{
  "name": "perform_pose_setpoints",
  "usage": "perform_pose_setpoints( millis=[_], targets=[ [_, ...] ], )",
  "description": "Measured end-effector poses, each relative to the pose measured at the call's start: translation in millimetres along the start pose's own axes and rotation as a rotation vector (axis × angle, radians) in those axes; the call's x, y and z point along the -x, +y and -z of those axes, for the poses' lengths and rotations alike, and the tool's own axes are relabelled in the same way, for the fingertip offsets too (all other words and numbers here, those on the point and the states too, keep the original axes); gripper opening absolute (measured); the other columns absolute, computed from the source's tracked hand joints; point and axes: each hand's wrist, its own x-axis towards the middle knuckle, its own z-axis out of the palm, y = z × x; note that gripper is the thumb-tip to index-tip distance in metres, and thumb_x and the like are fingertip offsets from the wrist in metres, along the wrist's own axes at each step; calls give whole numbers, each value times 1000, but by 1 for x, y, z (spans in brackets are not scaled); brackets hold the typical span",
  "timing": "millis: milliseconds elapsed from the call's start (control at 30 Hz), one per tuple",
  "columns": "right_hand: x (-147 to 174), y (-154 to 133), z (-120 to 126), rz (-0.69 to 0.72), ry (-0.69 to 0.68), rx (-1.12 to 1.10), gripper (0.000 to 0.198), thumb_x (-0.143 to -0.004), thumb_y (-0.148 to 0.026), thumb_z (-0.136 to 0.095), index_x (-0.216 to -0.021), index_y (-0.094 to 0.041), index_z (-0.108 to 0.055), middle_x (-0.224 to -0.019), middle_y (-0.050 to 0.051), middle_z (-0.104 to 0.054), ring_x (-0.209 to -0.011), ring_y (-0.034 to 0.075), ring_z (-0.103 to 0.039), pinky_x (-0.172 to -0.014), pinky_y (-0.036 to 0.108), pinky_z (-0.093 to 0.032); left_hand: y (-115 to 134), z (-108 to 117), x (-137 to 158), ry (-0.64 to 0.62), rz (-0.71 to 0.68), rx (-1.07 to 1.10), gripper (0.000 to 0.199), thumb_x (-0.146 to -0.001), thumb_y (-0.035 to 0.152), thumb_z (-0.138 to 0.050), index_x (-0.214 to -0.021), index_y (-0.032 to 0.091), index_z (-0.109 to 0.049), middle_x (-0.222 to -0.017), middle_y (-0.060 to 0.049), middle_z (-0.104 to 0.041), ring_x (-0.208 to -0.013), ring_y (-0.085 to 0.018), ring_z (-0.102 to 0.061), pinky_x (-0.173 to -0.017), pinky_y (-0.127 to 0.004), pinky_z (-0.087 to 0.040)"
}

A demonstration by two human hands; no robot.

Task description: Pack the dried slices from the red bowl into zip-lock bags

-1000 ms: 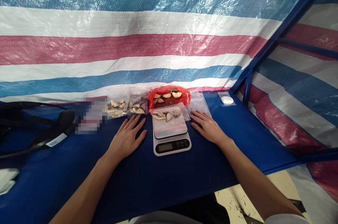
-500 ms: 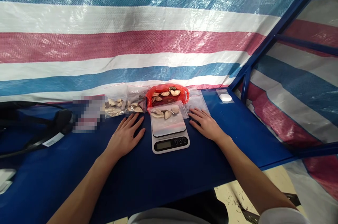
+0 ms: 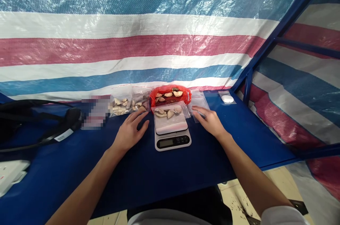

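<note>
A white kitchen scale (image 3: 173, 143) with a dark display panel stands on the blue table between my hands. On its plate lies a clear zip bag (image 3: 172, 120) holding several pale, shell-like pieces. My left hand (image 3: 130, 131) is open left of the scale, its fingertips at the lower edge of a filled zip bag (image 3: 138, 105). To the right, my right hand (image 3: 211, 122) is open, with thumb and fingers apart over flat clear zip bags (image 3: 198, 99); whether it pinches one is not visible. A red plastic bag (image 3: 170, 103) with more pieces sits open behind the scale.
Another filled zip bag (image 3: 120, 106) lies farther left, beside a blurred-out patch. A black strapped headset (image 3: 67, 122) and a white power strip (image 3: 12, 175) are at the left. A white mouse-like object (image 3: 227, 98) lies back right. Striped sheeting (image 3: 132, 46) hangs behind the blue table (image 3: 159, 179).
My right hand's fingers have bent a little over the clear bags. My left hand has lifted and turned slightly, its fingers closer together. The view has shifted slightly left.
</note>
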Motion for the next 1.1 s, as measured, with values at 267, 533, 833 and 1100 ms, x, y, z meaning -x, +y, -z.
perform_pose_setpoints(
  millis=[267,533,833,1100],
  targets=[
    [-26,-25,-19,-243,66,-573,47,-75,-49,-81,-108,-17,-79,-112,9,-80,-106,30,-75,-102,44,-58,28,-8,-30,-113,-116,174,41,-101,41,-49,-135,21,-65,-141,-13,-63,-132,-29,-59,-116,-47,-46],
    [-31,-29,-21,-361,-26,-863,42,-55,-43,-92,-88,-19,-81,-91,4,-79,-81,24,-74,-73,37,-63,30,-15,-33,-141,-125,196,41,-101,42,-52,-132,19,-67,-139,-13,-66,-131,-30,-60,-116,-47,-46],
    [-36,-37,-4,-200,-141,-800,31,-63,-42,-89,-84,-20,-82,-86,4,-79,-75,21,-72,-65,33,-59,38,-18,-48,-57,-52,293,36,-98,41,-56,-122,19,-72,-123,-14,-72,-118,-29,-67,-108,-45,-51],
    [-53,-57,13,65,-173,-557,19,-79,-36,-77,-92,-23,-84,-93,4,-81,-86,24,-76,-80,35,-60,55,-14,-89,-228,170,564,43,-94,51,-58,-118,21,-76,-119,-9,-76,-107,-30,-71,-95,-39,-55]
  ],
)
